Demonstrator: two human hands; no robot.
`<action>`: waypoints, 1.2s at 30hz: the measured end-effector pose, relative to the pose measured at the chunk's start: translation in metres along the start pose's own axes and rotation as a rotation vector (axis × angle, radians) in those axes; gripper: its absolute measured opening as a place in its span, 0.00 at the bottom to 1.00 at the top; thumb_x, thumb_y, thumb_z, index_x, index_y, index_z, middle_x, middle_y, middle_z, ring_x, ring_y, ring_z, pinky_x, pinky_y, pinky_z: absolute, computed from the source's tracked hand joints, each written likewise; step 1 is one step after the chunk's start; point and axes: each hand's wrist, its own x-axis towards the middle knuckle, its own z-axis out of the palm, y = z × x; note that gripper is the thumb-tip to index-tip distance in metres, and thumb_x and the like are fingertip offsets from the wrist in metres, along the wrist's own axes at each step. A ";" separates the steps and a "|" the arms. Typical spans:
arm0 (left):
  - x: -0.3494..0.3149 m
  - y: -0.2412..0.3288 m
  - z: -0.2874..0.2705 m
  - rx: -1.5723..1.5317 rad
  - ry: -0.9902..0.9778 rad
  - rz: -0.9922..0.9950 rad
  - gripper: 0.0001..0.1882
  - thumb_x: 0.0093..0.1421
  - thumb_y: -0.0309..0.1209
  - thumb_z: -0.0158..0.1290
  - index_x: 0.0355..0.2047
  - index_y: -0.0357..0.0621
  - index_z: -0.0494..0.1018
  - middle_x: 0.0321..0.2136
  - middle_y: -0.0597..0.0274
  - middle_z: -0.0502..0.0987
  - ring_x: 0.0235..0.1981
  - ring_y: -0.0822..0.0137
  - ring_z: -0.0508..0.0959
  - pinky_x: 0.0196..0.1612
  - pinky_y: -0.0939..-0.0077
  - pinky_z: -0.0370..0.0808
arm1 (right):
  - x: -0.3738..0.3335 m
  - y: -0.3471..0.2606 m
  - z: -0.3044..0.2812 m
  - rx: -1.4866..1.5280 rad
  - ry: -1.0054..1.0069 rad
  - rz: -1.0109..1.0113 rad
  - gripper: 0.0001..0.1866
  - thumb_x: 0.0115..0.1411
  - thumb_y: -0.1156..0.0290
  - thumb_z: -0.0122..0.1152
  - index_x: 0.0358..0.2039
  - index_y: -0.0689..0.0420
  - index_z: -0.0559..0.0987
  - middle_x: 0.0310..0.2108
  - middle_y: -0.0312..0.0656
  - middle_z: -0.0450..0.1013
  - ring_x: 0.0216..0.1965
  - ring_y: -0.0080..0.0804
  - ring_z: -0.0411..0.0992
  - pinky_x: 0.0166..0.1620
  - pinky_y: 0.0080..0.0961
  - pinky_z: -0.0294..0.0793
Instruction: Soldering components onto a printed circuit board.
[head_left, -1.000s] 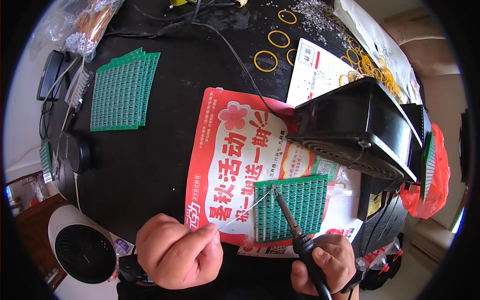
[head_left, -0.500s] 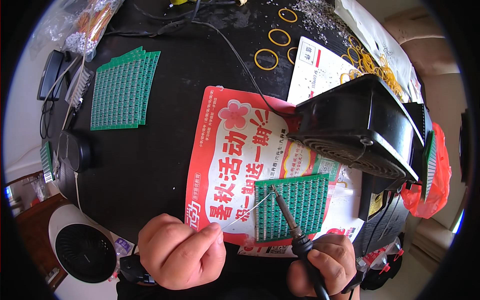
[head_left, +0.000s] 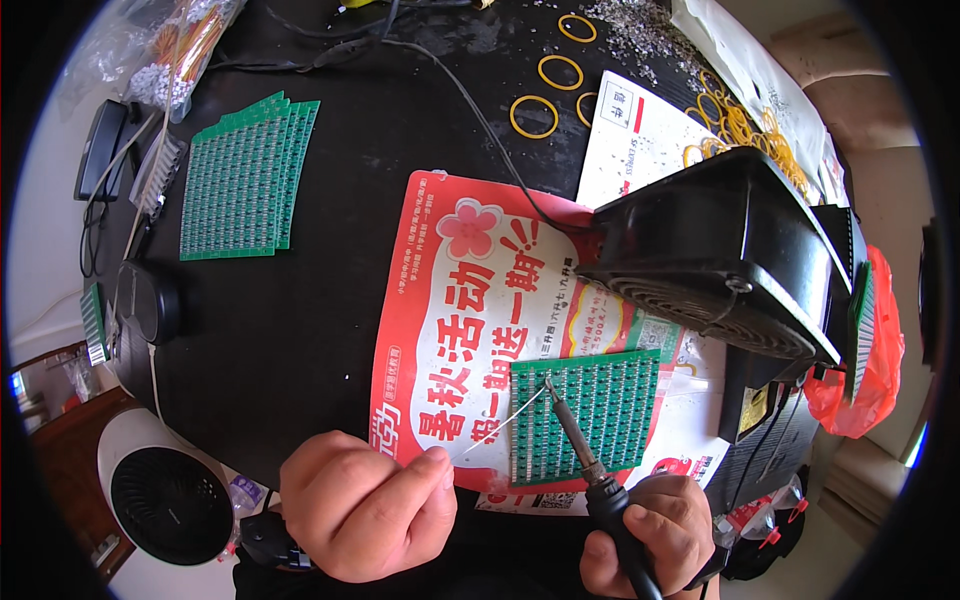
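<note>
Head: right hand (head_left: 650,530) cut off, grips soldering iron (head_left: 585,450).

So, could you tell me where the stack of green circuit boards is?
In the head view, the stack of green circuit boards lies upper left on the black table, left of the red flyer.

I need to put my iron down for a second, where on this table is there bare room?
The widest bare patch of black table lies between the stack of green boards and the red flyer. A smaller strip runs above the flyer, beside the cable. The right is crowded: black fan, rubber bands, papers.
</note>
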 end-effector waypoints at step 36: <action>-0.006 -0.003 0.009 0.048 0.075 0.097 0.16 0.38 0.23 0.63 0.33 0.40 0.82 0.17 0.70 0.66 0.15 0.72 0.67 0.17 0.80 0.65 | 0.010 -0.005 -0.005 -0.040 -0.019 -0.071 0.18 0.53 0.78 0.64 0.44 0.64 0.72 0.26 0.45 0.72 0.23 0.37 0.71 0.29 0.32 0.74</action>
